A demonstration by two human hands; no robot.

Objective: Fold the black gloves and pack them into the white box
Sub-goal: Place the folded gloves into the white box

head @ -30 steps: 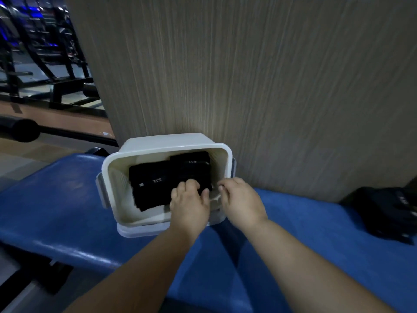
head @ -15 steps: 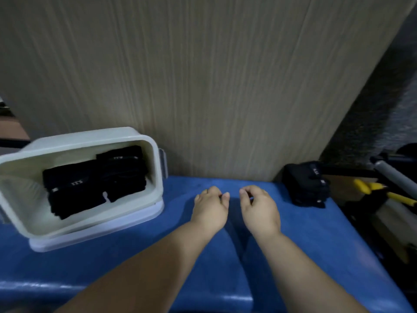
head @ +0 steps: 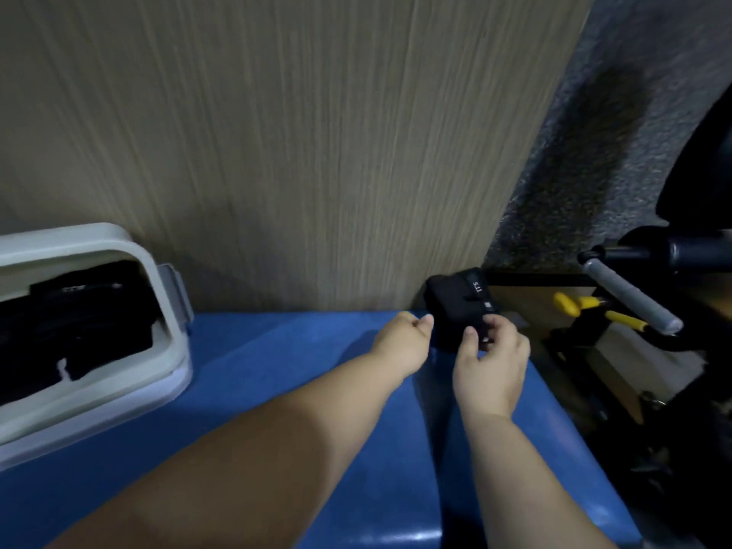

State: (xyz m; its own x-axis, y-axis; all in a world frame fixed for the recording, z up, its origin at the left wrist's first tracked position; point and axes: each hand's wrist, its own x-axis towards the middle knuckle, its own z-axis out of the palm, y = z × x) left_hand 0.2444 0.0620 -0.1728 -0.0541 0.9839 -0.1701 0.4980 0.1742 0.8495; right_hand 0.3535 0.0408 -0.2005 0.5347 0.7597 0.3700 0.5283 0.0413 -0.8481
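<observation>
A bundle of black gloves (head: 455, 307) with a small white label lies at the far right end of the blue bench, against the wood panel. My right hand (head: 491, 362) pinches its near right side between thumb and fingers. My left hand (head: 404, 342) is curled, and its thumb and forefinger meet the bundle's left edge. The white box (head: 166, 311) stands tilted at the left, its opening towards me. Inside it lie folded black gloves (head: 79, 322). Both hands are well to the right of the box.
The blue padded bench (head: 297, 370) ends just right of the glove bundle. Beyond that edge are a grey metal handle (head: 633, 295), yellow-handled parts (head: 594, 307) and dark equipment. A wood-grain panel (head: 317, 152) rises behind the bench.
Both hands left the box and moved right along the bench to the glove bundle, which they now touch. The view swung right, so the box sits at the left edge.
</observation>
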